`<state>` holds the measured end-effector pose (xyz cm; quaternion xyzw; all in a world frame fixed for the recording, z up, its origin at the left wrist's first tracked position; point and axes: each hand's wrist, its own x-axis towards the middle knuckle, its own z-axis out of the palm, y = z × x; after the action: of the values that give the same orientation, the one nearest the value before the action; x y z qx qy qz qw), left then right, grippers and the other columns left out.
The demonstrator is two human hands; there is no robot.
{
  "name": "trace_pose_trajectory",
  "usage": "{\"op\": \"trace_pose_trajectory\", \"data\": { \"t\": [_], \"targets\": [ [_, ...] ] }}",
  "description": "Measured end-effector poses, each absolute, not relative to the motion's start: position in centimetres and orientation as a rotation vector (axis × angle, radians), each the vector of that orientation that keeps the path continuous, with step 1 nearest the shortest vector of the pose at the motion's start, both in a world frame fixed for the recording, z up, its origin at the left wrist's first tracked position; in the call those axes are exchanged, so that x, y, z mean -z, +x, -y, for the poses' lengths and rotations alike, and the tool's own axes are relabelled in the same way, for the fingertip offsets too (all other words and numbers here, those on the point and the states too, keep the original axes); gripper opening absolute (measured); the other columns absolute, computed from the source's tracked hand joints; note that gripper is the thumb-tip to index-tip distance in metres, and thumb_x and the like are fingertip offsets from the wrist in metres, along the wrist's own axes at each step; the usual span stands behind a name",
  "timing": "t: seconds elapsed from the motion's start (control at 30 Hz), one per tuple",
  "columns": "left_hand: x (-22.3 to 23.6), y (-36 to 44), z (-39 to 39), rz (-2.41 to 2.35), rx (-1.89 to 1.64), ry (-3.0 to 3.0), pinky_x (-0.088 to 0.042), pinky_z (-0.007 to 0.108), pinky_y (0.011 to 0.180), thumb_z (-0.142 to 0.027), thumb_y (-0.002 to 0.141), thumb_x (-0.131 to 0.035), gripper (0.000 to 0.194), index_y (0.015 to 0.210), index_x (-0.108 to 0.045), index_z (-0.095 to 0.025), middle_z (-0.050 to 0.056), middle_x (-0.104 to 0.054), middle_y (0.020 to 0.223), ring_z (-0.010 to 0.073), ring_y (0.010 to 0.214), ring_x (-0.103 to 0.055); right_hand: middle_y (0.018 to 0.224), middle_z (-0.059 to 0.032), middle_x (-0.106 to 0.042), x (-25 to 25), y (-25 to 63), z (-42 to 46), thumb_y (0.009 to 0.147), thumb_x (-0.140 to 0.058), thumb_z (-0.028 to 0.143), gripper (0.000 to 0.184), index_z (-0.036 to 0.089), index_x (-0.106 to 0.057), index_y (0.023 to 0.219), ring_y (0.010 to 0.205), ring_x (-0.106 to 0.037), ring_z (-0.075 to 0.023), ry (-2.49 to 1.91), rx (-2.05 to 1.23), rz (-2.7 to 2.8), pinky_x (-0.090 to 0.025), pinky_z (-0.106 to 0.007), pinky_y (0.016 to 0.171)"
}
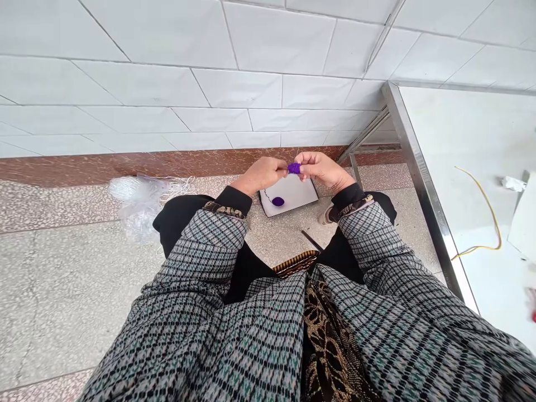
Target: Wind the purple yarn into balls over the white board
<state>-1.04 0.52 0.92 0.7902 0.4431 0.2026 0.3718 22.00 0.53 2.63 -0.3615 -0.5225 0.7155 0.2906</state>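
The left hand (260,175) and the right hand (323,170) meet with their fingers (282,165) pinched narrow from either side on a small purple yarn bundle (293,168), its long axis lying sideways between them, just above a white card (299,192) carrying a purple yarn ball (277,201)

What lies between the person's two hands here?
In the head view, a small purple cord bundle lies between the left hand and the right hand, pinched by the fingers of both.

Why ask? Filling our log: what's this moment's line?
left hand: holds purple yarn ball | right hand: holds same ball | second purple ball on white card
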Motion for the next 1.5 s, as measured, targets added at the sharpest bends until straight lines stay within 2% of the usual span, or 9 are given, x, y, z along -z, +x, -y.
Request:
{"op": "trace_pose_trajectory", "data": {
  "t": [0.07,0.17,0.33,0.53,0.77,0.9,1.03,1.2,1.5],
  "targets": [
    [-0.8,-0.5,-0.2,-0.994,-0.381,2.050,-0.042,0.031,0.068,-0.024,0.087,-0.063,0.016,0.073,-0.071,-0.021,0.000,-0.066,0.066,0.0161,0.063,-0.055,0.069,0.0049,-0.068,-2.6,21.8,-0.8,0.085,-0.095,0.019,0.029,0.018,-0.066,0.087,0.057,-0.059,-0.0072,-1.039,-1.801,1.307,-0.053,-0.017,0.059],
    [-1.2,0.1,0.4,-0.793,-0.275,2.052,-0.042,0.030,0.070,-0.022,0.087,-0.061,0.018,0.070,-0.068,-0.021,-0.001,-0.062,0.064,0.0149,0.062,-0.053,0.062,0.0063,-0.062,-2.4,21.3,-1.0,0.089,-0.085,0.003,0.028,0.018,-0.063,0.080,0.053,-0.054,-0.0069,-1.282,-1.600,1.338,-0.047,-0.016,0.054],
    [-1.7,-0.4,0.3,-0.888,-0.389,2.025,-0.045,0.031,0.075,-0.027,0.088,-0.060,0.018,0.079,-0.074,-0.020,0.002,-0.071,0.075,0.0166,0.070,-0.059,0.057,0.0065,-0.059,-2.3,21.1,-0.6,0.083,-0.075,-0.015,0.035,0.017,-0.064,0.072,0.050,-0.052,-0.0071,-1.559,-1.491,1.658,-0.040,-0.017,0.047],
    [-1.0,-0.3,-0.2,-1.135,-0.690,1.894,-0.047,0.031,0.078,-0.024,0.087,-0.061,0.014,0.084,-0.074,-0.018,0.004,-0.076,0.085,0.0192,0.080,-0.065,0.072,0.0048,-0.071,-2.4,21.7,-0.4,0.085,-0.087,-0.001,0.021,0.015,-0.073,0.086,0.057,-0.061,-0.0062,-1.161,-1.947,1.569,-0.054,-0.017,0.058],
    [-0.4,2.0,0.2,-1.102,-0.961,1.457,-0.038,0.024,0.059,-0.013,0.085,-0.066,0.011,0.091,-0.062,-0.021,-0.006,-0.053,0.063,0.0114,0.056,-0.043,0.066,0.0059,-0.065,-1.3,20.9,-0.7,0.087,-0.100,0.027,0.036,0.018,-0.066,0.085,0.057,-0.056,-0.0069,-1.107,-1.678,1.149,-0.052,-0.016,0.058],
    [-1.0,2.3,0.5,-1.102,-1.026,1.405,-0.039,0.023,0.059,-0.023,0.090,-0.071,0.012,0.086,-0.060,-0.021,-0.006,-0.050,0.064,0.0111,0.058,-0.044,0.065,0.0072,-0.061,-0.8,20.0,-0.6,0.092,-0.098,0.032,0.038,0.020,-0.063,0.088,0.057,-0.055,-0.0071,-1.113,-1.515,1.174,-0.050,-0.017,0.059],
    [-1.7,2.3,0.8,-1.240,-1.023,1.412,-0.039,0.024,0.062,-0.024,0.092,-0.066,0.018,0.078,-0.055,-0.022,-0.005,-0.050,0.065,0.0118,0.062,-0.044,0.068,0.0081,-0.061,-0.7,19.8,-0.5,0.092,-0.097,0.030,0.041,0.021,-0.058,0.085,0.057,-0.054,-0.0061,-1.107,-1.456,1.289,-0.048,-0.017,0.060],
    [-2.0,1.7,0.5,-1.320,-0.910,1.512,-0.037,0.027,0.064,-0.021,0.089,-0.062,0.015,0.075,-0.057,-0.021,-0.005,-0.048,0.066,0.0128,0.064,-0.042,0.069,0.0064,-0.064,-1.3,20.2,-0.5,0.094,-0.090,0.021,0.028,0.019,-0.063,0.085,0.059,-0.058,-0.0067,-1.099,-1.520,1.331,-0.051,-0.017,0.062],
    [-1.9,0.9,0.5,-1.304,-0.729,1.728,-0.037,0.030,0.067,-0.026,0.084,-0.068,0.011,0.075,-0.065,-0.019,-0.002,-0.061,0.068,0.0148,0.066,-0.049,0.068,0.0038,-0.070,-2.7,20.2,-0.2,0.085,-0.087,0.001,0.020,0.014,-0.072,0.085,0.055,-0.061,-0.0070,-1.265,-1.763,1.185,-0.059,-0.017,0.057]
  ]
}}
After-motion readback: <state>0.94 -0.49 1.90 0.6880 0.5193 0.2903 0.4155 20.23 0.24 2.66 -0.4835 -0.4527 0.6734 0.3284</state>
